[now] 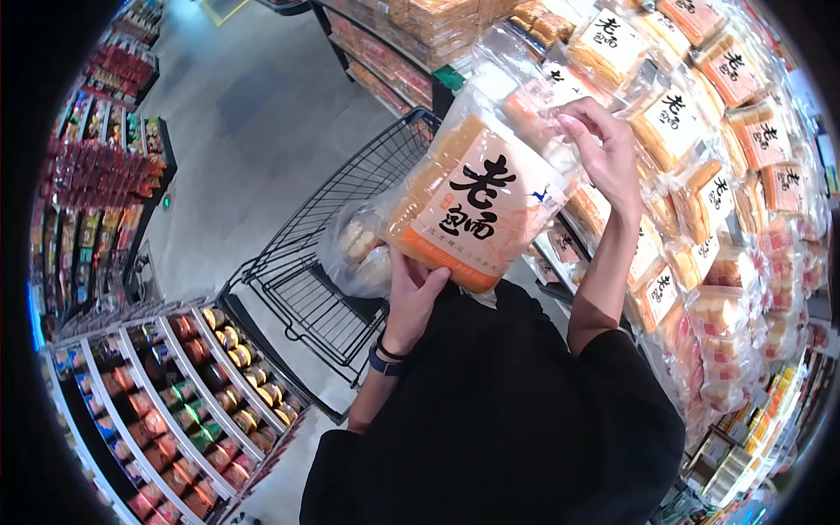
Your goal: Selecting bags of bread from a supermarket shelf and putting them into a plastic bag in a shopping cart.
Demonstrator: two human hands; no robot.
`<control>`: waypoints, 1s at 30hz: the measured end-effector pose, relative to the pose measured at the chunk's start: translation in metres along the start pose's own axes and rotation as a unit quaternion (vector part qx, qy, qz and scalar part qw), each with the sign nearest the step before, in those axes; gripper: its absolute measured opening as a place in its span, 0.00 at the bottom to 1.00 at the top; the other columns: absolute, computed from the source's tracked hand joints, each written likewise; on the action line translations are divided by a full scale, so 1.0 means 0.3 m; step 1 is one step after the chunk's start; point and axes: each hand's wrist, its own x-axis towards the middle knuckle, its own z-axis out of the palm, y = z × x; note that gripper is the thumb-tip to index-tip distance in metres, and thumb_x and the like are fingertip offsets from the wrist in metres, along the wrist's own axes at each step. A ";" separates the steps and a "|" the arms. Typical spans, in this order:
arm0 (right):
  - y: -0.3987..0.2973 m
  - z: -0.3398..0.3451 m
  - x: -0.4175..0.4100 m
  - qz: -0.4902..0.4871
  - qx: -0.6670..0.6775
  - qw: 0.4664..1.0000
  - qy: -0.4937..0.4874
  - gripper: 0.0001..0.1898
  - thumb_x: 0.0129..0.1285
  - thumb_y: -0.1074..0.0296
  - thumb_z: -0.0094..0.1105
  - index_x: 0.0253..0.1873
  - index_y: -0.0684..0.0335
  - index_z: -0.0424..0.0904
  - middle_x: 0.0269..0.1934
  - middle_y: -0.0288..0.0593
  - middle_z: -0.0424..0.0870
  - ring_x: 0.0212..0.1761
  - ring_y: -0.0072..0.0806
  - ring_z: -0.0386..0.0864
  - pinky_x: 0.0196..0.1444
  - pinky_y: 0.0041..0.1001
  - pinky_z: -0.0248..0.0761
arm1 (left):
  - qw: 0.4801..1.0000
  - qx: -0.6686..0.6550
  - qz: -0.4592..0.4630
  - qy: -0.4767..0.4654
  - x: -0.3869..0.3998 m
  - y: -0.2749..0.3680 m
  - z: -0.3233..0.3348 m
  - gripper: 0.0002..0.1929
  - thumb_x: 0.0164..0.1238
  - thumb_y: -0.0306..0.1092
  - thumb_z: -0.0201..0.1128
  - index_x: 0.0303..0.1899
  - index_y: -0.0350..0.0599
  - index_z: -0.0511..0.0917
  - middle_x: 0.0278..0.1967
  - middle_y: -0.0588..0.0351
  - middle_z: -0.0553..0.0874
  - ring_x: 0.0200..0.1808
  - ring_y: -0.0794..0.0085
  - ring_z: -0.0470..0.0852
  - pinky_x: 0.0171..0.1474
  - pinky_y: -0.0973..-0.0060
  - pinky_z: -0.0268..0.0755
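A clear bag of sliced bread (479, 203) with a pale printed label and an orange lower band is held up before my chest, tilted. My left hand (417, 295) grips its lower edge, thumb on the front. Beyond its upper right side, my right hand (597, 144) has thumb and fingertips together on clear plastic film (554, 128). Which bag this film belongs to I cannot tell. Partly hidden behind the bread is a clear plastic bag of pale rounded food (364, 246), over the wire shopping cart (321, 289).
Similar bread bags (669, 125) lie heaped on the display at right, close to my right arm. Shelves of packaged goods (177, 407) stand at lower left. A stack of packed goods (433, 33) rises beyond the cart, and grey floor (243, 118) runs along the left.
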 end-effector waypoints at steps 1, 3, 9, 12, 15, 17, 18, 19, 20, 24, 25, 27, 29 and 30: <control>-0.013 0.011 0.008 -0.008 -0.032 0.999 -0.009 0.05 0.72 0.74 0.58 0.45 0.70 0.82 0.35 0.40 0.87 0.39 0.23 0.87 0.43 0.23 0.76 | 1.000 -0.008 -0.016 0.018 -0.010 0.001 -0.002 0.43 0.69 0.25 0.68 0.78 0.44 0.48 0.73 0.52 0.65 0.75 0.65 0.64 0.75 0.65 0.60; -0.020 0.029 0.010 -0.009 -0.030 0.999 -0.008 0.06 0.72 0.73 0.58 0.45 0.69 0.82 0.35 0.39 0.87 0.39 0.22 0.87 0.43 0.23 0.76 | 0.999 -0.002 -0.014 0.035 -0.028 -0.001 -0.002 0.42 0.70 0.26 0.68 0.78 0.44 0.49 0.73 0.52 0.64 0.75 0.66 0.65 0.75 0.65 0.60; 0.019 0.034 -0.013 -0.002 -0.016 1.000 -0.007 0.06 0.72 0.72 0.59 0.44 0.68 0.83 0.33 0.41 0.88 0.37 0.23 0.88 0.41 0.23 0.76 | 0.998 0.038 -0.010 0.054 -0.038 -0.026 0.002 0.34 0.73 0.27 0.62 0.75 0.43 0.55 0.64 0.56 0.70 0.60 0.73 0.69 0.62 0.73 0.64; 0.048 0.017 -0.029 0.005 -0.010 1.000 -0.012 0.06 0.72 0.71 0.59 0.44 0.68 0.83 0.32 0.42 0.88 0.36 0.24 0.89 0.40 0.23 0.76 | 0.997 0.049 -0.002 0.054 -0.039 -0.045 0.005 0.27 0.76 0.27 0.58 0.72 0.44 0.60 0.55 0.60 0.76 0.45 0.81 0.74 0.47 0.82 0.71; 0.056 -0.015 -0.052 0.009 -0.021 1.000 -0.008 0.06 0.72 0.71 0.59 0.44 0.68 0.83 0.31 0.42 0.88 0.37 0.24 0.89 0.39 0.25 0.77 | 0.998 0.046 -0.020 0.039 -0.029 -0.044 0.023 0.26 0.76 0.27 0.58 0.72 0.45 0.60 0.55 0.60 0.76 0.46 0.82 0.74 0.47 0.82 0.71; 0.049 -0.048 -0.072 0.012 -0.041 0.999 0.011 0.07 0.72 0.70 0.59 0.44 0.67 0.83 0.31 0.42 0.88 0.37 0.25 0.89 0.40 0.26 0.77 | 0.998 0.047 -0.030 0.025 -0.013 -0.037 0.050 0.26 0.77 0.27 0.58 0.72 0.45 0.60 0.55 0.60 0.76 0.46 0.82 0.74 0.48 0.82 0.72; 0.058 -0.070 -0.086 0.017 -0.046 0.999 0.022 0.07 0.72 0.70 0.59 0.44 0.67 0.83 0.31 0.42 0.88 0.37 0.25 0.89 0.40 0.26 0.77 | 0.997 0.057 -0.045 0.020 -0.005 -0.033 0.065 0.27 0.77 0.27 0.58 0.72 0.46 0.60 0.56 0.60 0.76 0.47 0.82 0.75 0.48 0.82 0.72; 0.074 -0.093 -0.101 0.020 -0.053 0.998 0.031 0.07 0.72 0.70 0.59 0.44 0.67 0.83 0.31 0.43 0.88 0.38 0.26 0.89 0.40 0.26 0.77 | 0.996 0.067 -0.061 0.014 0.004 -0.035 0.079 0.27 0.77 0.27 0.58 0.72 0.46 0.59 0.56 0.61 0.76 0.47 0.82 0.75 0.48 0.82 0.73; 0.086 -0.121 -0.117 0.023 -0.060 0.997 0.042 0.07 0.72 0.70 0.59 0.44 0.67 0.83 0.31 0.43 0.88 0.38 0.27 0.89 0.40 0.26 0.77 | 0.995 0.068 -0.067 0.001 0.016 -0.047 0.088 0.27 0.77 0.27 0.58 0.72 0.46 0.59 0.56 0.61 0.76 0.47 0.82 0.75 0.48 0.82 0.73; 0.107 -0.254 -0.216 0.049 -0.091 0.990 0.099 0.07 0.71 0.68 0.60 0.44 0.65 0.84 0.33 0.43 0.89 0.36 0.27 0.88 0.37 0.26 0.76 | 0.993 0.064 -0.080 -0.056 0.057 -0.101 0.153 0.28 0.78 0.28 0.58 0.73 0.46 0.58 0.56 0.60 0.76 0.48 0.82 0.76 0.49 0.82 0.73; 0.109 -0.298 -0.250 0.059 -0.100 0.987 0.113 0.07 0.71 0.68 0.60 0.44 0.65 0.84 0.33 0.43 0.89 0.36 0.27 0.88 0.37 0.26 0.76 | 0.991 0.066 -0.093 -0.072 0.067 -0.113 0.183 0.28 0.78 0.28 0.58 0.74 0.46 0.58 0.56 0.60 0.76 0.49 0.82 0.76 0.49 0.82 0.73; 0.112 -0.391 -0.334 0.095 -0.145 0.976 0.135 0.07 0.71 0.67 0.61 0.44 0.64 0.84 0.33 0.43 0.89 0.34 0.27 0.87 0.36 0.27 0.75 | 0.985 0.061 -0.123 -0.107 0.082 -0.129 0.272 0.29 0.78 0.28 0.58 0.74 0.46 0.58 0.57 0.60 0.76 0.49 0.81 0.76 0.49 0.81 0.73; 0.127 -0.469 -0.425 0.127 -0.146 0.966 0.173 0.07 0.71 0.66 0.61 0.43 0.63 0.84 0.32 0.43 0.89 0.34 0.27 0.87 0.35 0.27 0.76 | 0.976 0.060 -0.153 -0.142 0.094 -0.157 0.338 0.29 0.78 0.28 0.59 0.74 0.46 0.57 0.58 0.60 0.76 0.49 0.81 0.76 0.50 0.81 0.74; 0.130 -0.505 -0.475 0.131 -0.141 0.962 0.194 0.07 0.71 0.66 0.61 0.44 0.64 0.83 0.32 0.43 0.88 0.34 0.27 0.87 0.35 0.27 0.76 | 0.972 0.066 -0.158 -0.158 0.095 -0.179 0.362 0.30 0.78 0.29 0.59 0.75 0.46 0.56 0.59 0.59 0.75 0.50 0.80 0.76 0.51 0.79 0.74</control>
